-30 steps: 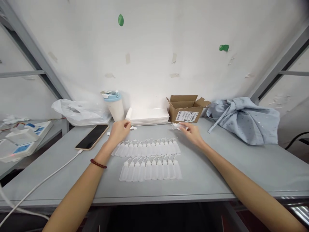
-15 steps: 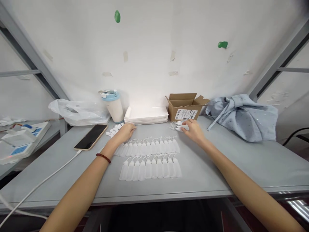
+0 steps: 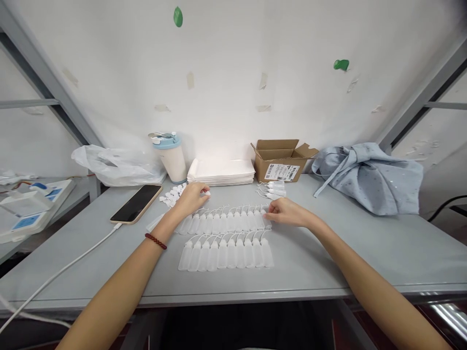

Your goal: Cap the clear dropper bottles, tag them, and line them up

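My left hand (image 3: 192, 198) is closed, its thumb and fingers pinching a small white cap (image 3: 207, 193). Just left of it lies a pile of similar white caps (image 3: 172, 195). At the right end of the back row of translucent plastic bottles (image 3: 219, 223), my right hand (image 3: 286, 213) pinches the neck area of the last bottle (image 3: 267, 222). These bottles lie flat with thin white strings at their tops. A second row of bottles (image 3: 226, 255) lies nearer the table's front edge. Two more stringed bottles (image 3: 276, 189) rest before the cardboard box.
An open cardboard box (image 3: 279, 163) stands behind, beside a stack of white sheets (image 3: 221, 172). Leftward are a blue-lidded cup (image 3: 171, 158), a plastic bag (image 3: 118, 165) and a phone (image 3: 136, 204) on a white cable. A pale blue cloth bundle (image 3: 372, 180) lies on the right.
My right hand has moved from the bottles by the box toward me, to the back row's right end. My left hand has shifted slightly, and a white cap now shows at its fingertips.
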Demonstrator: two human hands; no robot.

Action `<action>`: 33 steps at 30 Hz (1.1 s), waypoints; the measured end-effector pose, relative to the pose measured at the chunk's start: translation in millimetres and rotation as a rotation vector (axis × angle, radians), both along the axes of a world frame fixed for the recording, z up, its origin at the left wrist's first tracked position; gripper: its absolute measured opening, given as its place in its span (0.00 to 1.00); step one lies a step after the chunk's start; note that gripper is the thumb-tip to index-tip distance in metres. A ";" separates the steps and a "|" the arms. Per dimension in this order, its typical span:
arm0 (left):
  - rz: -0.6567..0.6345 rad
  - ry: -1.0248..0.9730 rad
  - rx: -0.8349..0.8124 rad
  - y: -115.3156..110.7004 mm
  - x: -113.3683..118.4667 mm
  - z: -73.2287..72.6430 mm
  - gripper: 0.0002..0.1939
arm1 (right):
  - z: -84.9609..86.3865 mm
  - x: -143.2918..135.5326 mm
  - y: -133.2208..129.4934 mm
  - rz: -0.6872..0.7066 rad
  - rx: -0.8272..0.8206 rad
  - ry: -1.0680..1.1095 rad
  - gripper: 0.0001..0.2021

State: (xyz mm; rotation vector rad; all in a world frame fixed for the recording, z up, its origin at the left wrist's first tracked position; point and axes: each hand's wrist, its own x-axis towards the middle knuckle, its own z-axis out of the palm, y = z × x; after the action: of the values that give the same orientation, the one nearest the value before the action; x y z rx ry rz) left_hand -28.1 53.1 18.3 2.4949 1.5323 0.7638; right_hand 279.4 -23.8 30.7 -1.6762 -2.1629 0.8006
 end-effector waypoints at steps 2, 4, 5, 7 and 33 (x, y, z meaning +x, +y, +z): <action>0.016 -0.035 -0.003 -2.5 1.9 1.5 0.11 | -1.4 0.4 1.2 0.022 -0.032 -0.008 0.12; 0.036 -0.058 -0.024 -4.4 3.3 2.0 0.11 | -2.9 0.2 2.3 0.032 -0.054 -0.004 0.13; 0.044 -0.072 -0.036 -5.3 4.0 1.8 0.12 | -3.9 -0.2 2.9 0.032 -0.055 -0.002 0.14; 0.047 -0.112 -0.050 -6.8 5.3 1.0 0.13 | -6.0 -1.5 4.0 0.031 -0.053 -0.001 0.15; -0.391 -0.760 -0.620 -83.1 65.9 32.3 0.15 | 15.4 -32.3 -26.8 0.114 -0.154 0.834 0.06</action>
State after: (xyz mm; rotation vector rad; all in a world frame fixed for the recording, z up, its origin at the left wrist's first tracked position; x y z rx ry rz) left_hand 37.9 -30.0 50.6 1.6682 0.8061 0.8513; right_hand 247.0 -50.6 46.1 -0.9882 -1.6258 1.4125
